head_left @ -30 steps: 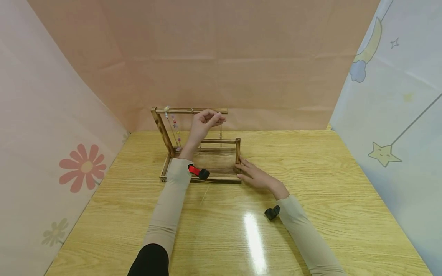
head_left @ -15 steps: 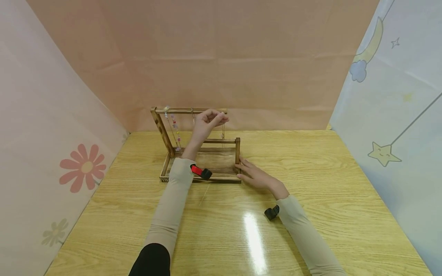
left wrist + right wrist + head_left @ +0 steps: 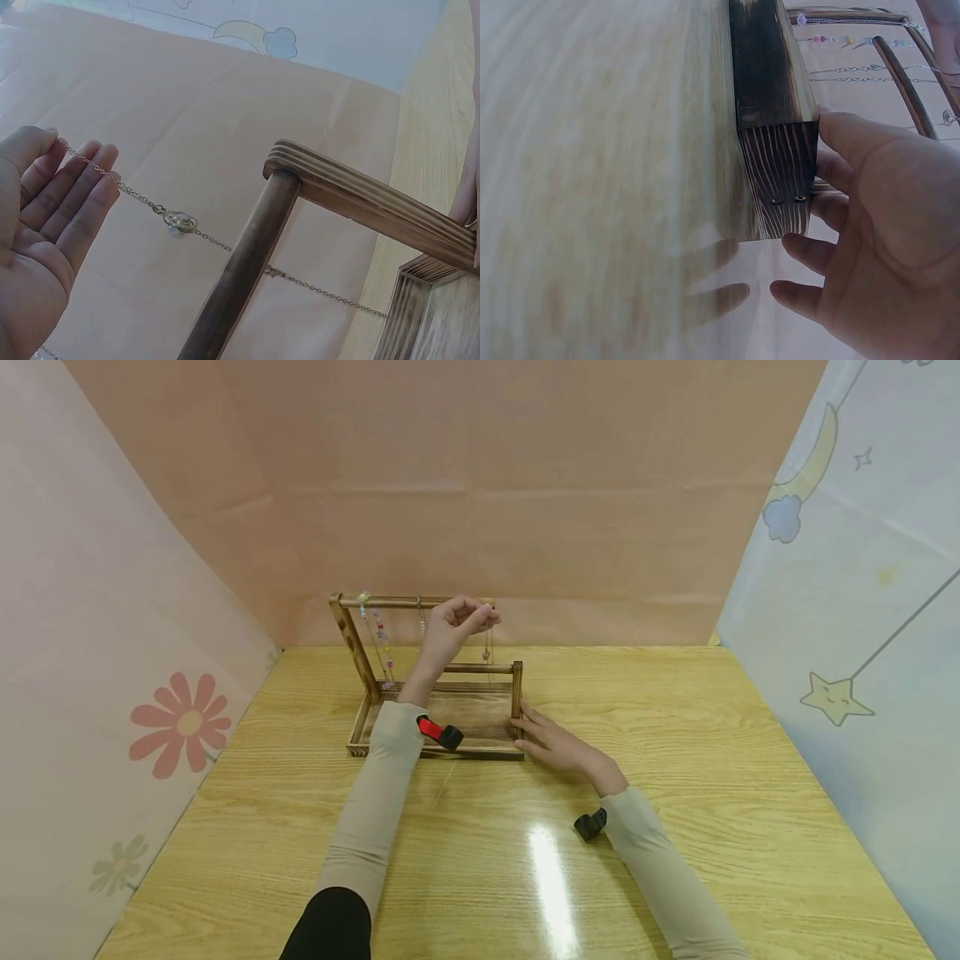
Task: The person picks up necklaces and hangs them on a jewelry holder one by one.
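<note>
My left hand is raised over the right part of a brown wooden jewelry stand, in front of its upper bar. In the left wrist view, the thumb and index finger pinch a fine chain necklace. Its round pendant hangs below the fingers, and the chain runs down past the lower bar. My right hand rests against the stand's right end, with fingers extended along the side and the thumb at the tray's front corner. Colorful beaded strings hang at the upper bar's left.
The stand's shallow tray has a low front rail and stands on a wood-grain table. Another short chain hangs mid-bar. A peach backdrop rises behind, with printed side panels left and right. Wrist cameras are strapped to both sleeves.
My left hand has moved slightly to the right along the upper bar, and the hanging chain with its pendant has shifted right with it. My right hand stays against the stand.
</note>
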Action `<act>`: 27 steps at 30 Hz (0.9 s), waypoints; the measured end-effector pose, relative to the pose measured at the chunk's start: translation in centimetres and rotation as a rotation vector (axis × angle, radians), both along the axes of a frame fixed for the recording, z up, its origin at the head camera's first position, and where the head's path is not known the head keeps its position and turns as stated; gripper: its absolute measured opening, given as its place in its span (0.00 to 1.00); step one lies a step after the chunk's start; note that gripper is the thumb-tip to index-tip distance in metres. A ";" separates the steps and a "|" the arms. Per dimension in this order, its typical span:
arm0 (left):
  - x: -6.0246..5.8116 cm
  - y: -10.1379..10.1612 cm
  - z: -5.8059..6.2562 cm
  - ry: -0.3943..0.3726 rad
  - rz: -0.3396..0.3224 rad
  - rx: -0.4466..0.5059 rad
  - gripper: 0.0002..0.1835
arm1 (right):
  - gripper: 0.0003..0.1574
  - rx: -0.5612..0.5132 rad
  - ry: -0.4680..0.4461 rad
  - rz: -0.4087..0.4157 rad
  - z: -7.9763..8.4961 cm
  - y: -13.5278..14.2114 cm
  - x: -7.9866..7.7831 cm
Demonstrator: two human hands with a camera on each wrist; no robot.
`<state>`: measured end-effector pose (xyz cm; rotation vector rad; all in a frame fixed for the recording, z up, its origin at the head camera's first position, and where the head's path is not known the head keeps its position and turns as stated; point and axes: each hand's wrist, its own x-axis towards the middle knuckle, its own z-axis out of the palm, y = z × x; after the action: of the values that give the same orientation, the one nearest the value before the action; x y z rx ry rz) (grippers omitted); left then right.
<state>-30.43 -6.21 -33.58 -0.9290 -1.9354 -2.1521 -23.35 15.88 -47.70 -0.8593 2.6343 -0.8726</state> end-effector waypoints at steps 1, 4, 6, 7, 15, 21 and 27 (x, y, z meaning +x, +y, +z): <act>0.0 0.0 0.0 -0.003 -0.001 -0.004 0.10 | 0.35 0.003 -0.002 -0.002 0.0 0.0 0.0; 0.1 0.2 0.1 0.001 -0.001 -0.019 0.11 | 0.35 0.008 0.002 -0.003 -0.1 0.1 0.0; 0.1 0.2 0.2 0.006 -0.001 -0.026 0.11 | 0.35 0.009 -0.001 -0.005 -0.1 0.1 0.1; 0.1 0.3 0.2 0.009 -0.002 -0.028 0.11 | 0.35 0.007 -0.003 -0.006 -0.1 0.1 0.1; 0.0 0.4 0.4 0.017 0.017 -0.048 0.10 | 0.35 0.009 -0.012 -0.011 -0.2 0.1 0.1; 0.0 0.6 0.6 0.020 0.026 -0.052 0.11 | 0.35 0.008 -0.005 -0.003 -0.4 0.2 -0.1; -0.3 0.7 0.8 0.045 0.034 -0.059 0.10 | 0.35 0.004 -0.007 0.005 -0.5 0.2 -0.3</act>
<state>-30.69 -5.52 -32.78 -0.9387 -1.9880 -2.0482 -23.61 16.08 -48.17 -0.8593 2.6259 -0.8668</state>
